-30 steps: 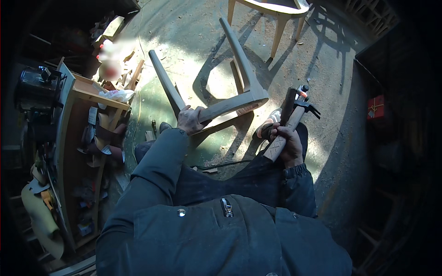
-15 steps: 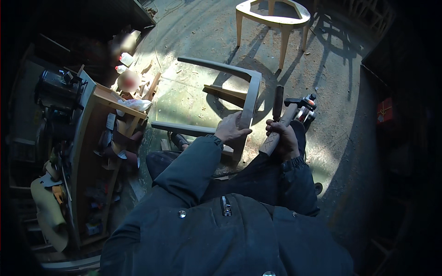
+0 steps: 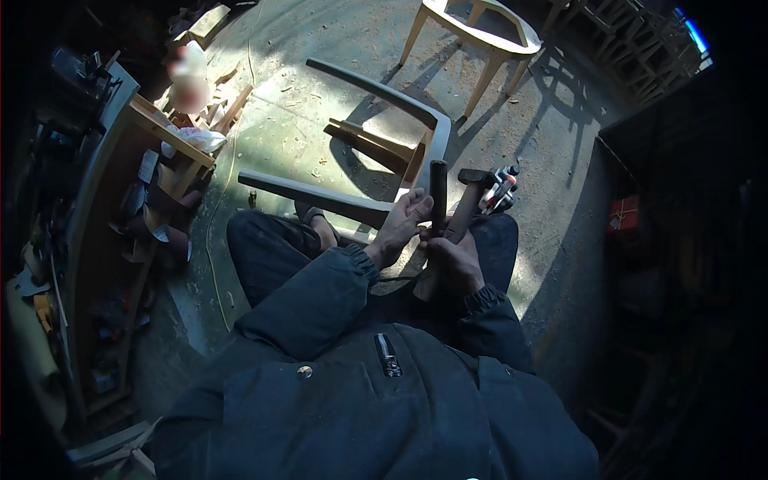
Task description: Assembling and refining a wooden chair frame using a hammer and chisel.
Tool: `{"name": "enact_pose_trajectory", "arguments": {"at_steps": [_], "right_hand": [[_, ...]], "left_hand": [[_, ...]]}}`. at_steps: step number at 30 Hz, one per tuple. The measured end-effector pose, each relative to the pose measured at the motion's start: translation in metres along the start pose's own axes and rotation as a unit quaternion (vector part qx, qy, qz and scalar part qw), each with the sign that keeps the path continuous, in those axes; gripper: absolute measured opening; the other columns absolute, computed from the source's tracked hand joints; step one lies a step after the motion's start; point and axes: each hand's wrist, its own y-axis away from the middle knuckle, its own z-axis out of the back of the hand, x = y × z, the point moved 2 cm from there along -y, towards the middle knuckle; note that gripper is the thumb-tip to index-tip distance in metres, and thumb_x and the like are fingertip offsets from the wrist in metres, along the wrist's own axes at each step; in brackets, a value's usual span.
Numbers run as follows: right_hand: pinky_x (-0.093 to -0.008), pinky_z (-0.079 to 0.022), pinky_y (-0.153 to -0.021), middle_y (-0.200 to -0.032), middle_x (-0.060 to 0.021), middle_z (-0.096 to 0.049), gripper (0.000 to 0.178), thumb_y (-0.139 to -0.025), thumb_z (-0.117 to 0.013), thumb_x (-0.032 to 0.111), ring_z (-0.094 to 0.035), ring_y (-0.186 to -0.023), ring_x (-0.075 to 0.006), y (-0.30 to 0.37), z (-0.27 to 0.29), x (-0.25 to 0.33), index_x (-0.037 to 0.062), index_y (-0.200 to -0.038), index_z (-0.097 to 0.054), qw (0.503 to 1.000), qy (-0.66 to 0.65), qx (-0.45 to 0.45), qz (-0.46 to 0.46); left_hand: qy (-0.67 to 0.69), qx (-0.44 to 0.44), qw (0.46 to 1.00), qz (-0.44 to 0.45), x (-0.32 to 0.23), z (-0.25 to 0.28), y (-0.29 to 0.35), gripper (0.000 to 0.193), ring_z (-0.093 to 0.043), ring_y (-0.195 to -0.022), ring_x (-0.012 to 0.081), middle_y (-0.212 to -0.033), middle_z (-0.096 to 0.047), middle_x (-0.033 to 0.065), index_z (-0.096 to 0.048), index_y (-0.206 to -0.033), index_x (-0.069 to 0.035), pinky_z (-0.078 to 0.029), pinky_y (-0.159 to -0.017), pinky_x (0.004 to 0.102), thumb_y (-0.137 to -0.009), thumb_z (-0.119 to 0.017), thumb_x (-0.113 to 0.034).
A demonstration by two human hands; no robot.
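Observation:
In my right hand [image 3: 456, 260] is a hammer [image 3: 474, 200] with a dark head and a pale wooden handle, its head pointing away from me. The same hand also holds a dark, round tool handle [image 3: 438, 192] upright beside the hammer; its lower end is hidden by my fingers. My left hand [image 3: 396, 228] is curled at the near corner of a wooden furniture frame [image 3: 436, 148], close to my right fingertips. What its fingers grip, if anything, is hidden. The frame lies on its side before my knees, two long legs reaching left.
A pale wooden stool frame [image 3: 480, 36] stands at the far right. A black-and-silver tool [image 3: 502, 192] lies beyond my right knee. To the left is a wooden workbench [image 3: 104, 184] with sandpaper sheets and scraps. Shavings dot the concrete floor [image 3: 552, 208]. A red box [image 3: 624, 214] sits at right.
My right hand has brought the hammer and dark handle leftward, up to my left hand. The left hand has shifted from lying over the frame to curling near its corner. The view has shifted.

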Motion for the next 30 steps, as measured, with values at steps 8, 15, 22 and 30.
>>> {"name": "enact_pose_trajectory", "arguments": {"at_steps": [8,15,22,30], "right_hand": [[-0.0346,-0.05,-0.1,-0.126,-0.0127,-0.059,0.052,-0.087,-0.067,0.001,-0.059,-0.12,-0.0228,0.045,0.024,-0.003,-0.0022,-0.135,-0.049,0.981,0.06,-0.185,0.026],[-0.0345,-0.058,-0.074,-0.113,-0.0185,-0.061,0.063,-0.091,-0.062,-0.001,-0.066,-0.084,-0.0221,0.077,0.07,-0.002,0.0065,-0.145,-0.031,0.964,-0.084,-0.251,-0.004],[-0.0304,-0.056,-0.066,-0.107,-0.0144,-0.064,0.063,-0.091,-0.069,0.004,-0.064,-0.073,-0.0169,0.076,0.051,0.004,0.0039,-0.143,-0.033,0.966,-0.01,-0.258,-0.022],[-0.0282,-0.051,-0.056,-0.087,-0.0062,-0.057,0.054,-0.094,-0.069,0.01,-0.058,-0.063,-0.0135,0.066,0.042,0.014,0.0027,-0.138,-0.038,0.968,0.041,-0.245,-0.022]], "left_hand": [[-0.392,0.004,0.831,-0.395,-0.001,-0.034,0.006,0.036,-0.068,-0.095,0.0256,-0.099,-0.064,0.01,-0.054,-0.122,-0.007,-0.057,-0.083,0.0397,-0.09,-0.07,-0.012],[-0.591,0.08,0.69,-0.411,0.02,-0.045,-0.016,0.018,-0.067,-0.087,0.0253,-0.093,-0.064,0.0067,-0.062,-0.102,-0.013,-0.051,-0.08,0.0394,-0.086,-0.064,-0.019],[-0.55,0.034,0.749,-0.367,0.027,-0.034,-0.045,0.037,-0.067,-0.091,0.0268,-0.093,-0.064,0.0076,-0.061,-0.107,-0.011,-0.055,-0.076,0.0396,-0.075,-0.077,-0.019],[-0.49,-0.011,0.778,-0.392,0.018,-0.032,-0.057,0.033,-0.065,-0.089,0.0304,-0.09,-0.062,0.0067,-0.057,-0.101,-0.012,-0.052,-0.077,0.0437,-0.076,-0.077,-0.018]]}}
